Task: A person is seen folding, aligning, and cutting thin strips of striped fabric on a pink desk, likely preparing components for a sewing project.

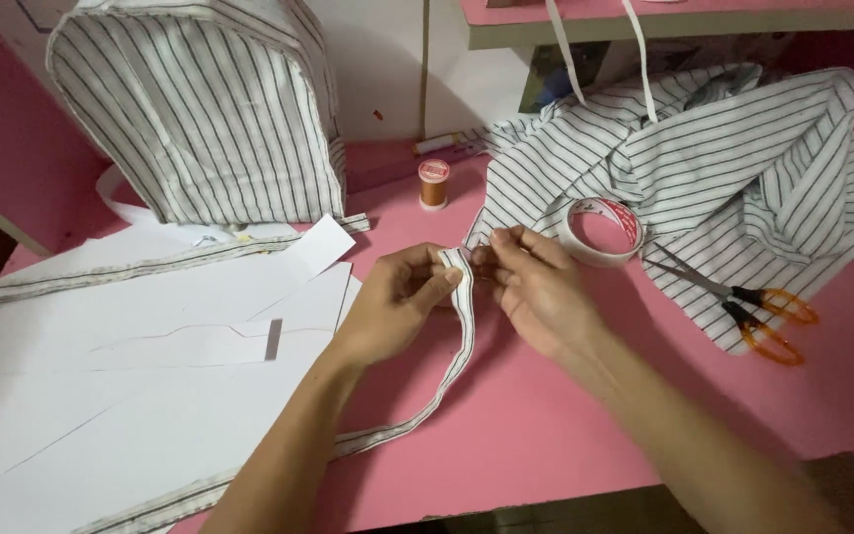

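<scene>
Two hands meet over a pink table point(546, 435), and the space around them is crowded. White paper pattern sheets point(101, 346) are spread across the left of the table, with a second striped band point(150, 265) laid along their upper edge. Behind the sheets a striped cover point(200, 109) — boxy, with grey lines on white — is stood upright. An orange spool of thread point(433, 183) is set upright near the middle back. To the right a heap of striped cloth point(724, 168) is piled up, and a roll of white tape point(600, 229) with a red printed core is leaned at its near edge, just beside the right hand. Scissors with orange handles point(753, 307) are laid on the cloth's lower edge, well clear of both hands.

A narrow striped fabric strip point(459, 326) is held up between the hands, nothing being in the way of it. Its upper end is pinched by the left hand point(397, 302), thumb on top, and the same end is nipped by the fingertips of the right hand point(536, 287), so that both hands are pressed close together there. From that point the strip is let down toward the table's near edge, curving left — its tail is run under the paper sheets.
</scene>
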